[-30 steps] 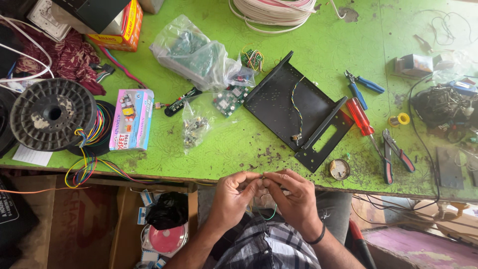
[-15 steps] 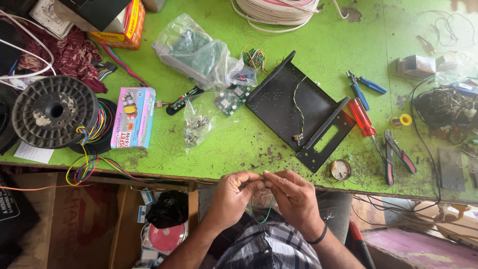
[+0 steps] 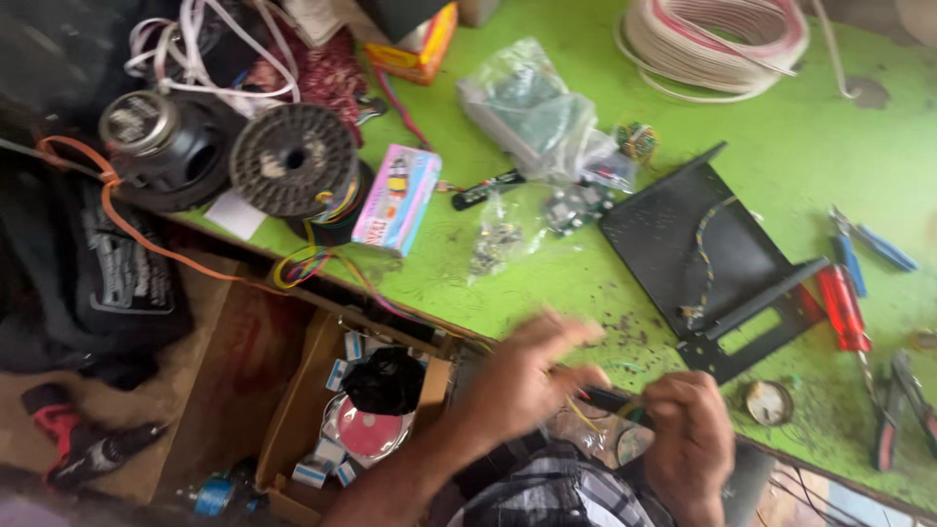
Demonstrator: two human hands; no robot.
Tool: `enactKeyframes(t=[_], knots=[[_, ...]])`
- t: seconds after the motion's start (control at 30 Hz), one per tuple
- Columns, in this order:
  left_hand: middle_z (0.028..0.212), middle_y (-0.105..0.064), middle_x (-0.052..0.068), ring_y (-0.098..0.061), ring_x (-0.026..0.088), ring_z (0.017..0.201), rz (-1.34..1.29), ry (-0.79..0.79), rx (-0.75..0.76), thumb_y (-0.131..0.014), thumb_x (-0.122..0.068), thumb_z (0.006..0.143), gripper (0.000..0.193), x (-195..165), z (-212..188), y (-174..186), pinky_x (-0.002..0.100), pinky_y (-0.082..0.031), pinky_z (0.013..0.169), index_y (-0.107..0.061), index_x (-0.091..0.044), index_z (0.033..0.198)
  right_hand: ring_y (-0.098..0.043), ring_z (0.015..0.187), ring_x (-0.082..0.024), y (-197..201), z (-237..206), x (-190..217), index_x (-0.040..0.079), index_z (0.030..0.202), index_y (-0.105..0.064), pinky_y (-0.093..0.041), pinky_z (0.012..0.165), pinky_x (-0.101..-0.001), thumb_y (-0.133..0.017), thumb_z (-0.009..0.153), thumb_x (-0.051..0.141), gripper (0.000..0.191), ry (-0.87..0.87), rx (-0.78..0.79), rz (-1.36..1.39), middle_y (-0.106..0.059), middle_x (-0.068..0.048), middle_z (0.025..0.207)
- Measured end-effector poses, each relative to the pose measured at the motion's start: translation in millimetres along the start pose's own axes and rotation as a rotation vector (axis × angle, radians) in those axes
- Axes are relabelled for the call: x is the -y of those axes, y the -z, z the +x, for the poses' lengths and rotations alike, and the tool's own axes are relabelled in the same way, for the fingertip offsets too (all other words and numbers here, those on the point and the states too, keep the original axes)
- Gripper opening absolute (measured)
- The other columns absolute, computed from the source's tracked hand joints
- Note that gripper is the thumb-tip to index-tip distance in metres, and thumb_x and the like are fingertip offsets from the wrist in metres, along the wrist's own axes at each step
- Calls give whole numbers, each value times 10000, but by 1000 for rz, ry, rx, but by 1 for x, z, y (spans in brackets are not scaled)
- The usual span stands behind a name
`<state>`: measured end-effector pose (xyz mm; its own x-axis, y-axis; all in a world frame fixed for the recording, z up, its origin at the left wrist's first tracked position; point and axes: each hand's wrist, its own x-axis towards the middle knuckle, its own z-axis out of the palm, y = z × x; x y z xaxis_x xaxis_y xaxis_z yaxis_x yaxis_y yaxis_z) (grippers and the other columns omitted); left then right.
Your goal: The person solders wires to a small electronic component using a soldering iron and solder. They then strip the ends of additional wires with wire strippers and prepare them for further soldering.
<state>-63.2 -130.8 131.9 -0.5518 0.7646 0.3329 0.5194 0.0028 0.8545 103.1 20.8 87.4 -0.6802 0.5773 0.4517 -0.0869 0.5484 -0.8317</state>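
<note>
My left hand (image 3: 527, 376) and my right hand (image 3: 688, 439) meet just below the front edge of the green table (image 3: 586, 293). Both pinch thin wires (image 3: 595, 405), yellow and dark strands, stretched between them. The picture is blurred by motion, so finer detail is lost. Just beyond my right hand a black metal chassis plate (image 3: 703, 254) lies on the table with a twisted wire across it.
A wire spool (image 3: 293, 161), a loudspeaker (image 3: 166, 146), a pink box (image 3: 395, 200), plastic bags of parts (image 3: 537, 117), a white cable coil (image 3: 717, 39), a red screwdriver (image 3: 844, 312), pliers (image 3: 903, 410). Below: an open carton (image 3: 371, 410), a red drill (image 3: 78, 439).
The view has swung left and down, showing the floor and carton below the table. My hands have stayed together on the wires, now lower right in view.
</note>
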Motion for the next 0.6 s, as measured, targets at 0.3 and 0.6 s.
enactKeyframes(t=[0.3, 0.6], knots=[[1491, -585, 134, -498, 375, 1418, 1053, 104, -504, -773, -106, 990, 378, 91, -23, 194, 593, -318, 1195, -691, -82, 1358, -669, 793, -270, 82, -30, -12, 5, 1097, -528, -553, 748, -375, -493, 1169, 137, 155, -248, -143, 781, -691, -255, 987], [1293, -583, 139, -521, 337, 1259, 887, 100, -669, -791, -151, 943, 348, 99, 18, 154, 484, -402, 1103, -648, -18, 1231, -681, 814, -197, 102, 11, -15, 30, 1170, -563, -567, 811, -331, -514, 1162, 151, 131, -162, -317, 284, -707, -163, 939]])
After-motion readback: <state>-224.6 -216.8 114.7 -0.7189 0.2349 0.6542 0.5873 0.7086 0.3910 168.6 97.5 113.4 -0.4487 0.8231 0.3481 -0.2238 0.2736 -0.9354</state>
